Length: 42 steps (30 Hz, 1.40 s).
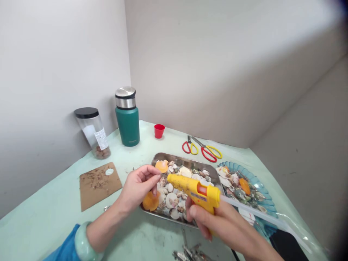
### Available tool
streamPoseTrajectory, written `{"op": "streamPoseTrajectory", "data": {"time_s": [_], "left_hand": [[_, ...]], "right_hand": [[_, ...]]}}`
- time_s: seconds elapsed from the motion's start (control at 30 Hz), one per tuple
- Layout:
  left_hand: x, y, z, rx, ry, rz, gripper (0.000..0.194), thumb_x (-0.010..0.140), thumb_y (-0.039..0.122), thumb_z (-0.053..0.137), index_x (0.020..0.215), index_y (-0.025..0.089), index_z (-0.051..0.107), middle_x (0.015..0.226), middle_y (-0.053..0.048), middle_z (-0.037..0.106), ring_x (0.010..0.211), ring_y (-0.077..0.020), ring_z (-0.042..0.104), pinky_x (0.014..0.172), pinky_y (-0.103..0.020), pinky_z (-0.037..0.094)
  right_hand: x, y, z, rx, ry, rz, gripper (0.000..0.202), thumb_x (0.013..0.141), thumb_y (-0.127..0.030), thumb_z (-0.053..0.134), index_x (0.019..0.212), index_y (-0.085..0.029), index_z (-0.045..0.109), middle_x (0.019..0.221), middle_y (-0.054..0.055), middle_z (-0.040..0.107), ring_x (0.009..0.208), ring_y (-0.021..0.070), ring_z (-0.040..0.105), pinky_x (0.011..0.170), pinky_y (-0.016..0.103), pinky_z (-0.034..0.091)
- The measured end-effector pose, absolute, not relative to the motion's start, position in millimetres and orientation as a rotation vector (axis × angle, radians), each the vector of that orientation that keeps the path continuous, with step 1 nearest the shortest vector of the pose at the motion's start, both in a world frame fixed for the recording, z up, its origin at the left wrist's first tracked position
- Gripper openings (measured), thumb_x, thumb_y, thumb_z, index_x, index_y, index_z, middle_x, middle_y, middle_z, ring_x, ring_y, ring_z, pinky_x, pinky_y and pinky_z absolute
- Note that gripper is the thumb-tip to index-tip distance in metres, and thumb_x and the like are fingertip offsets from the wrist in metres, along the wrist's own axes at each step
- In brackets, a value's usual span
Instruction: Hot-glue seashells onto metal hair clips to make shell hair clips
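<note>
A yellow hot glue gun point(193, 188) is gripped in my right hand point(209, 217), its nozzle pointing left. From its back end a long whitish glue stick point(261, 210) sticks out to the right. My left hand point(141, 183) is closed in a pinch just left of the nozzle; whatever is between the fingertips is too small to make out. Both hands are over a metal tray point(187, 156) that holds several seashells, among them an orange scallop shell point(150, 201) by the near left corner and a round white shell point(172, 200).
A blue scalloped plate point(268, 197) of shells stands at the right. Behind the tray are two pairs of scissors point(209, 150) point(190, 146), a red cup point(159, 131) and a green flask point(127, 125). A clear jar point(95, 136) and brown board point(99, 183) sit left; metal pieces point(191, 253) lie in front.
</note>
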<state>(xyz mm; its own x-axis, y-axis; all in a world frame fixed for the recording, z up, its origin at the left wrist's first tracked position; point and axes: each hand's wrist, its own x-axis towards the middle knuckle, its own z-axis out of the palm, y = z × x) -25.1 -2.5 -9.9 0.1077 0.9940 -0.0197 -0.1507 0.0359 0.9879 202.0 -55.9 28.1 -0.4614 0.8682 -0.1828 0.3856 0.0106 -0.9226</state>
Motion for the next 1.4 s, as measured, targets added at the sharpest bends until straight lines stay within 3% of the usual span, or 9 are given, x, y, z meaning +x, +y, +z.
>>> {"op": "streamPoseTrajectory", "data": {"time_s": [0.07,0.3,1.4], "left_hand": [[-25.4,-2.4,-10.5,1.132,1.034,1.181,0.021,0.068,0.032,0.069,0.074,0.016,0.057,0.046,0.006,0.053,0.039,-0.0075,0.049,0.044,-0.020,0.042],[-24.8,-3.2,-11.3,1.133,1.026,1.175,0.020,0.070,0.031,0.068,0.075,0.016,0.055,0.045,0.007,0.053,0.040,-0.0073,0.048,0.045,-0.020,0.042],[-24.4,-3.1,-10.4,1.154,1.048,1.159,0.020,0.071,0.031,0.066,0.076,0.016,0.054,0.045,0.007,0.053,0.040,-0.0077,0.048,0.046,-0.020,0.042]], "right_hand": [[199.0,-55.7,33.3,-1.371,-1.928,1.424,0.048,0.087,-0.053,0.045,0.055,-0.018,0.055,0.051,0.000,0.048,0.062,0.0155,0.053,0.067,0.029,0.044],[192.0,-56.4,38.9,-1.425,-1.885,1.408,0.040,0.084,-0.056,0.048,0.085,-0.017,0.059,0.052,-0.003,0.048,0.050,0.0110,0.047,0.051,0.023,0.041],[188.2,-57.2,40.0,-1.455,-1.937,1.302,0.043,0.082,-0.060,0.046,0.074,-0.018,0.054,0.054,-0.002,0.047,0.050,0.0101,0.046,0.047,0.021,0.039]]}}
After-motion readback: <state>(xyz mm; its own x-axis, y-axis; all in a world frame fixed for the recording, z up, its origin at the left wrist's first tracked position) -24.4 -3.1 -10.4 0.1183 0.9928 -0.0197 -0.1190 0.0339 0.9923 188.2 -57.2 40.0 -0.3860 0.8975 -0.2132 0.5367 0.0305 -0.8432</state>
